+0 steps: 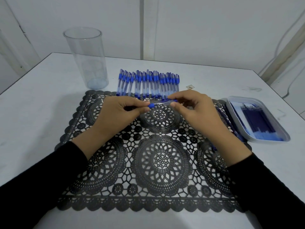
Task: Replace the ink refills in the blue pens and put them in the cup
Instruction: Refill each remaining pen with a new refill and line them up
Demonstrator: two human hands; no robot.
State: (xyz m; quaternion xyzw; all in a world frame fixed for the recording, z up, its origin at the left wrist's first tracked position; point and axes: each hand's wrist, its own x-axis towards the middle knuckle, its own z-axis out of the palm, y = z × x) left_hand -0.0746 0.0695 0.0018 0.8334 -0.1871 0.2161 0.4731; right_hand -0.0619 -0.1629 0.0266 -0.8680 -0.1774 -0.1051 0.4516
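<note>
While the left hand (120, 111) pinches its blue end and the right hand (194, 111) its clear barrel, the pen (160, 103) looks light, stiff and slick.

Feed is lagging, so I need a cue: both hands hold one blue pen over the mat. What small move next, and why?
Probably unscrew the blue pen: the left hand pinches its blue grip end, the right hand holds its clear barrel, and it looks assembled. Refills lie in the tray; the clear cup holds no pens.
</note>
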